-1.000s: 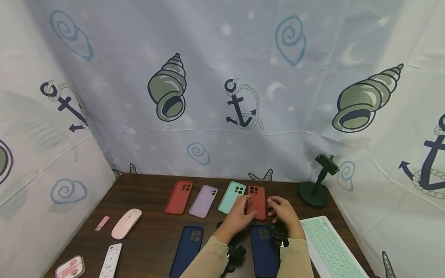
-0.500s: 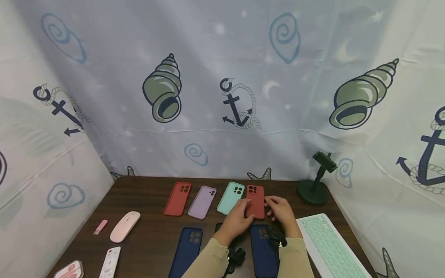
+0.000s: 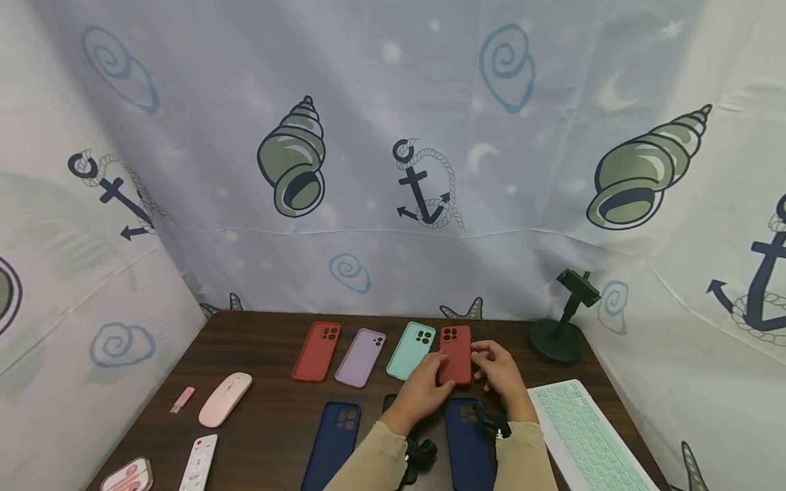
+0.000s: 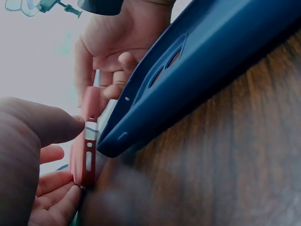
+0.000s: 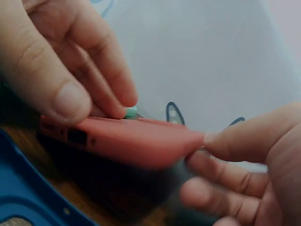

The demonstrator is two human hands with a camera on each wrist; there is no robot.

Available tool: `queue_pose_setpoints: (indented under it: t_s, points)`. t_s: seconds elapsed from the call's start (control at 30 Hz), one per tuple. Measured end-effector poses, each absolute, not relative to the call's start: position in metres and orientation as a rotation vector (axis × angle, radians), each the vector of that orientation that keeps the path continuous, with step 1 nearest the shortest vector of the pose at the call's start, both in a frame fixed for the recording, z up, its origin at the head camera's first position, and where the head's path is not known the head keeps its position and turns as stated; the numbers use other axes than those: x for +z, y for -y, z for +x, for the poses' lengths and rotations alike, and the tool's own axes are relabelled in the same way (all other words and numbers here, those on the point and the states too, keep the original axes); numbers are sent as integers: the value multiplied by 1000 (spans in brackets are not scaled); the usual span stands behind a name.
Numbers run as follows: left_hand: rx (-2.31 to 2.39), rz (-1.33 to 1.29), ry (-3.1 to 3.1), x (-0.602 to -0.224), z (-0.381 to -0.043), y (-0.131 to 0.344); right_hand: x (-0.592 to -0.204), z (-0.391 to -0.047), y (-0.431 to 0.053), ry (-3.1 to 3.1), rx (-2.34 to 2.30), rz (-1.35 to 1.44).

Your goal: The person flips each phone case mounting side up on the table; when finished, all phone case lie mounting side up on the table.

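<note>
A red phone case [image 3: 456,351] with a camera cut-out is between my two hands at the right end of the back row. My left hand [image 3: 421,390] grips its lower left, thumb over the bottom end and fingers at the left side. At its right edge, my right hand [image 3: 500,374] pinches the case between thumb and fingers. The right wrist view shows the red case [image 5: 141,141] tilted, a dark gap beneath its near end. A mint phone case [image 3: 410,351] lies just left of it. Nearer me, a navy phone case [image 3: 469,450] lies partly under my right wrist.
Leftward lie a lilac case [image 3: 360,358], another red case [image 3: 316,351] and a second navy case [image 3: 331,443]. A mouse [image 3: 225,400], pink USB stick [image 3: 182,399], remote [image 3: 199,464] and earphone box [image 3: 127,475] lie left. A keyboard [image 3: 589,433] and dark green stand [image 3: 555,341] are right.
The red case has shifted slightly right and its near end sits a little higher in the head view. My right fingers have come onto its right edge; my left hand keeps its grip.
</note>
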State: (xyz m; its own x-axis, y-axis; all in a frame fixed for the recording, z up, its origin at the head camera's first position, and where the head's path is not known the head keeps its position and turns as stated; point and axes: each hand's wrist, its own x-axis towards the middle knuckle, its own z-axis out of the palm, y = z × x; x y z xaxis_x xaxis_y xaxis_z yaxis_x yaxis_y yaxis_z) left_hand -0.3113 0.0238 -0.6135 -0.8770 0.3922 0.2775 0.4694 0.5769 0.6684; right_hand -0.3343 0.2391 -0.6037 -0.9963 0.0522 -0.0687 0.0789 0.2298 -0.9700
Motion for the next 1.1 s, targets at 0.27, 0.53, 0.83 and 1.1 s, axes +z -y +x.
queue_pose_setpoints:
  t_s: [0.27, 0.53, 0.83, 1.1]
  points:
    - [-1255, -707, 2691, -613, -311, -25, -606, -336, -238, -2447, -2019, 58]
    - [-1343, -763, 2635, -610, -310, -25, -607, -338, -235, -2420, -2081, -100]
    - [-1427, -823, 2547, -607, -307, -23, -604, -339, -233, -2383, -2069, -230]
    - [-1458, -784, 2584, -606, -308, -26, -602, -337, -233, -2374, -2043, -263]
